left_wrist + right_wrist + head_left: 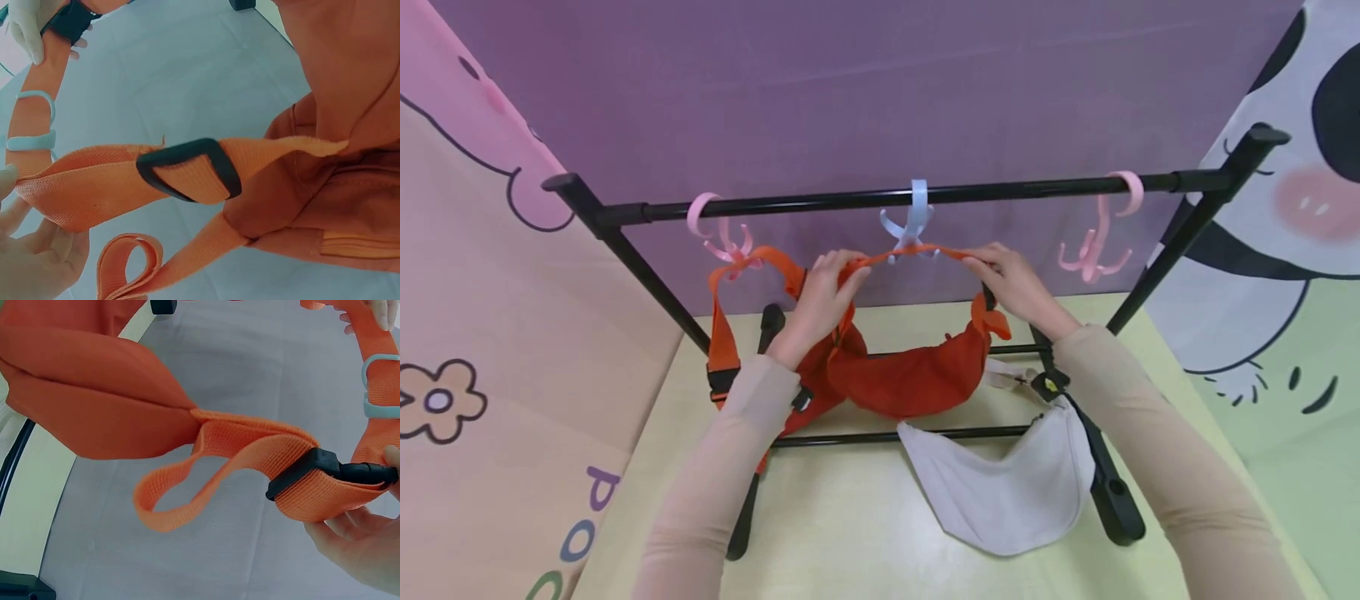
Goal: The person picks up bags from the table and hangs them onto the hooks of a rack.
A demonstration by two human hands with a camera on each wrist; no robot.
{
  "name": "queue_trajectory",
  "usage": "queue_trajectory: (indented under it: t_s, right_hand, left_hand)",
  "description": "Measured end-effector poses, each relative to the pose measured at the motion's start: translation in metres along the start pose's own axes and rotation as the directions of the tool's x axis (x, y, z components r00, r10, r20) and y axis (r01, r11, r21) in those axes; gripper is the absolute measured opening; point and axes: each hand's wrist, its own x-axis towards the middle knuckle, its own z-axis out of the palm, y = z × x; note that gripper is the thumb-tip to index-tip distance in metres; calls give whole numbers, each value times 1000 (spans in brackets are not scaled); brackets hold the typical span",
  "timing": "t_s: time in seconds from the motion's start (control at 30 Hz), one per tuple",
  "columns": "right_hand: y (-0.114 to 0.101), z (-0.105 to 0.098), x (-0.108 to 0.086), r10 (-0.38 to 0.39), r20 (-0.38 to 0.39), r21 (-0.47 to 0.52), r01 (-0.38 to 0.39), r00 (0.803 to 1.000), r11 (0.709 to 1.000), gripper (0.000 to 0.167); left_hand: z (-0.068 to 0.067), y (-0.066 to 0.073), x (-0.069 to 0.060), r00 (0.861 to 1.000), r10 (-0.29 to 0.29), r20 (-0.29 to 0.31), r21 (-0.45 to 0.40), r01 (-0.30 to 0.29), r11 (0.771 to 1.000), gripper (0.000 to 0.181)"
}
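Both hands grip the orange strap [891, 252] of a red-orange waist bag [910, 379], which hangs below it. Between them the strap passes over the light blue hook [917, 218]. My left hand [820, 300] pinches it left of the hook; beside those fingers is a black slide adjuster [187, 172]. On the other side my right hand [1015, 283] holds it at a black buckle [319, 469]. A loop of loose strap [169, 506] dangles near the bag's end. A second orange strap [722, 333] drapes over the left pink hook [730, 250], partly behind my left forearm.
The hooks hang from a black rack's top bar [820, 201]. At the right is another pink hook [1093, 250]. A pale grey bag [1007, 492] lies low at the right, by the rack's black foot [1116, 492]. Beneath is a light wooden table [850, 533].
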Motion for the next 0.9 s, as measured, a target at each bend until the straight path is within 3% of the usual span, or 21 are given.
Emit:
queue_trajectory:
  t_s: [0.27, 0.47, 0.7, 0.9]
  right_hand:
    - [1, 3, 7, 64, -2, 23, -64, 998, 998, 35]
    - [4, 7, 5, 69, 7, 34, -69, 998, 997, 34]
    - [9, 13, 0, 89, 67, 59, -93, 994, 994, 36]
    - [11, 16, -3, 95, 65, 56, -99, 993, 994, 39]
  left_hand:
    - [3, 0, 4, 998, -69, 8, -25, 69, 997, 36]
    - [9, 1, 2, 998, -69, -1, -57, 69, 996, 35]
    - [14, 3, -4, 997, -71, -27, -79, 69, 994, 34]
    - [19, 5, -8, 995, -90, -38, -99, 86, 991, 34]
